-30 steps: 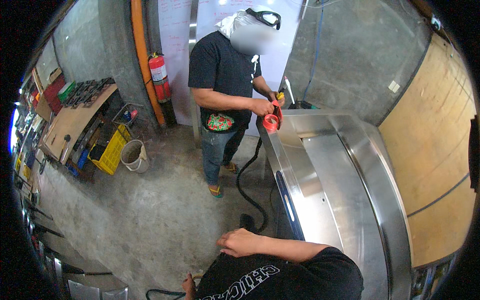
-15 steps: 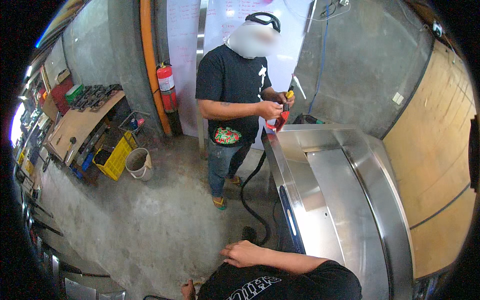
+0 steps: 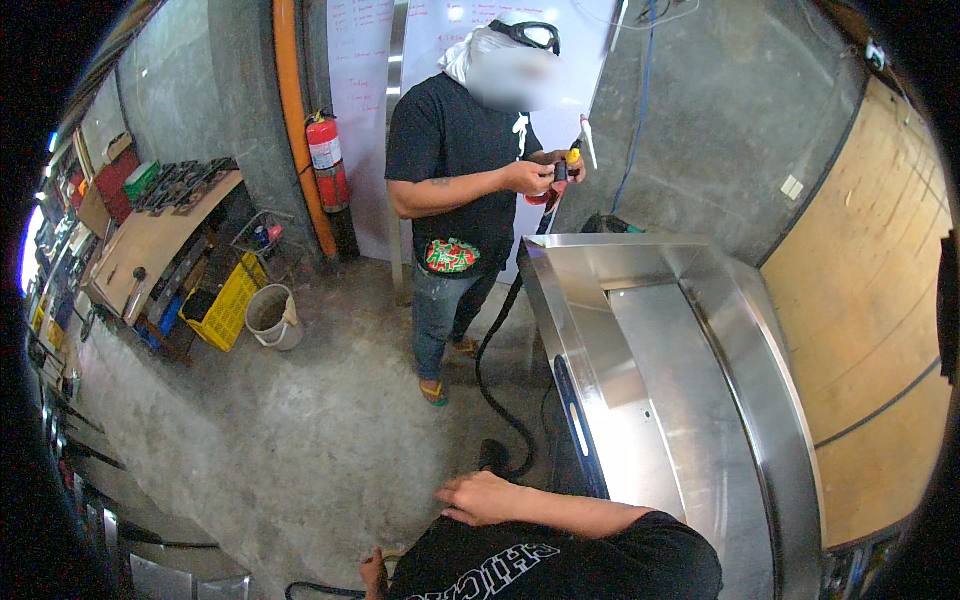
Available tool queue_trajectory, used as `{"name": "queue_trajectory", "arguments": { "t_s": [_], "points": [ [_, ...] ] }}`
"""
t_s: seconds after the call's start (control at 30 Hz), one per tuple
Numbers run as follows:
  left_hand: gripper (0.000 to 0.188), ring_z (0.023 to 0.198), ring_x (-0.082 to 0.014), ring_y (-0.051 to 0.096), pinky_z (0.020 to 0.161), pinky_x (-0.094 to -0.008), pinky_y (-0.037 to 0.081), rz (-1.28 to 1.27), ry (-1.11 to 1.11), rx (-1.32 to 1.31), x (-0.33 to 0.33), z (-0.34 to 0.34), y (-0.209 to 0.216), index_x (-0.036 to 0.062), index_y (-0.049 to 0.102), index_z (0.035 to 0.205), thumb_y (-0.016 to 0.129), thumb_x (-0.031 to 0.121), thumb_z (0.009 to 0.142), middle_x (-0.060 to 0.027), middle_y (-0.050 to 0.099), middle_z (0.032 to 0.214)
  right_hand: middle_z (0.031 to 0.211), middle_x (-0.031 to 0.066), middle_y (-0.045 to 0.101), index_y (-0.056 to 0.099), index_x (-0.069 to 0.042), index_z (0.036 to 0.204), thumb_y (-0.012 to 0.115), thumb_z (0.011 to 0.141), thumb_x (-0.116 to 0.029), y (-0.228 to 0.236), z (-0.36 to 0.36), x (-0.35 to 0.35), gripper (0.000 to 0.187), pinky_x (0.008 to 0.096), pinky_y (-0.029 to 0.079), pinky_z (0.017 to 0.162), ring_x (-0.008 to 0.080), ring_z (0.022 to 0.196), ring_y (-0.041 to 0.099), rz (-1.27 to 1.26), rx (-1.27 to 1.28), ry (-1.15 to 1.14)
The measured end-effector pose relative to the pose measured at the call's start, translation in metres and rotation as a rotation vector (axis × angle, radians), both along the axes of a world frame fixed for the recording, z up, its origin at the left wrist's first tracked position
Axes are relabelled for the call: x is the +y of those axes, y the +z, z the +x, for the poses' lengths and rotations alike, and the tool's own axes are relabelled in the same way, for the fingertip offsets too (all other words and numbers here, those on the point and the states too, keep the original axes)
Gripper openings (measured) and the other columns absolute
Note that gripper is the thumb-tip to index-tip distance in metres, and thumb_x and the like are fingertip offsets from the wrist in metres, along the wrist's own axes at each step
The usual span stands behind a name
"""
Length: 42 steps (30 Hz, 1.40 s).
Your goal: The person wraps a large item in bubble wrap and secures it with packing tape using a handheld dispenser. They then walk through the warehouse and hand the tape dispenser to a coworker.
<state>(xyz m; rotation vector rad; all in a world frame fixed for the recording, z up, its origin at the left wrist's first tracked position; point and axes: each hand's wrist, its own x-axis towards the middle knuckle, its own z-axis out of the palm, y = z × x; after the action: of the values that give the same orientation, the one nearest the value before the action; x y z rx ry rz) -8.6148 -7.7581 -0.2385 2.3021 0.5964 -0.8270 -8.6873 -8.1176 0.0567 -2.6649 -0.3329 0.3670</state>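
My right hand (image 3: 478,498) is held in front of my black shirt, over the concrete floor, its fingers loosely apart with nothing visible in them. Only part of my left hand (image 3: 374,574) shows at the lower edge, beside a black cable (image 3: 325,590); its grip is hidden. Across from me, a co-worker (image 3: 455,150) in a black T-shirt, white head cloth and goggles holds a red and black hand tool (image 3: 556,180) with a yellow part and a slim white end. A long stainless steel unit (image 3: 690,380) stands to my right.
A thick black hose (image 3: 484,375) curves over the floor by the steel unit. At left are a workbench (image 3: 165,235), a yellow crate (image 3: 228,305) and a white bucket (image 3: 273,318). A fire extinguisher (image 3: 327,165) hangs by an orange post (image 3: 300,120). Plywood (image 3: 860,320) walls the right.
The co-worker's hands and tool have turned and shifted slightly left. My right hand has moved a little, its fingertips blurred. The view has tilted slightly.
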Motion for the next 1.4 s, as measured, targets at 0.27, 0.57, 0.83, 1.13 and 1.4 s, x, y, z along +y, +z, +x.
{"name": "queue_trajectory", "arguments": {
  "t_s": [0.27,0.57,0.83,1.13,1.4],
  "points": [
    [0.065,0.089,-0.0355,0.071,0.081,-0.0449,0.054,0.076,-0.067,-0.047,0.035,0.006,-0.052,-0.0072,0.075,0.097,0.075,0.057,0.084,-0.0220,0.075,0.094,0.102,0.0197,0.069,0.062,-0.001,0.125,0.060,0.099,-0.033,0.001,0.014,0.006,0.041,0.0492,0.057,0.078,0.0398,0.095,0.069,0.061,-0.087,0.018],
    [0.077,0.100,-0.0341,0.072,0.093,-0.0471,0.053,0.024,-0.129,-0.022,0.020,0.000,-0.006,0.0035,0.080,0.095,0.058,0.076,0.082,-0.0195,0.076,0.100,0.100,0.0206,0.071,0.067,-0.006,0.123,0.066,0.094,-0.033,0.027,-0.007,0.020,0.040,0.0494,0.057,0.076,0.0404,0.089,0.070,0.078,-0.107,-0.075],
    [0.077,0.100,-0.0336,0.073,0.091,-0.0463,0.054,0.005,0.032,0.096,0.030,-0.032,-0.023,0.0054,0.079,0.102,0.061,0.077,0.079,-0.0170,0.076,0.107,0.112,0.0253,0.070,0.069,0.001,0.119,0.065,0.094,-0.025,0.058,0.005,0.029,0.036,0.0485,0.055,0.084,0.0435,0.096,0.069,0.109,0.000,0.015],
    [0.079,0.101,-0.0374,0.071,0.087,-0.0472,0.054,-0.046,0.079,0.195,0.048,-0.040,-0.025,0.0022,0.078,0.099,0.061,0.077,0.080,-0.0225,0.074,0.105,0.104,0.0268,0.071,0.069,0.000,0.120,0.068,0.092,-0.028,0.034,0.007,0.037,0.040,0.0494,0.056,0.080,0.0439,0.091,0.070,0.093,-0.072,0.007],
    [0.083,0.100,-0.0378,0.070,0.089,-0.0482,0.053,0.005,0.085,0.002,0.022,-0.040,-0.030,-0.0040,0.077,0.091,0.058,0.076,0.082,-0.0236,0.074,0.103,0.104,0.0185,0.071,0.066,-0.004,0.123,0.063,0.097,-0.034,0.005,0.002,0.014,0.040,0.0482,0.058,0.078,0.0395,0.092,0.070,-0.043,-0.064,0.095]
  ]
}}
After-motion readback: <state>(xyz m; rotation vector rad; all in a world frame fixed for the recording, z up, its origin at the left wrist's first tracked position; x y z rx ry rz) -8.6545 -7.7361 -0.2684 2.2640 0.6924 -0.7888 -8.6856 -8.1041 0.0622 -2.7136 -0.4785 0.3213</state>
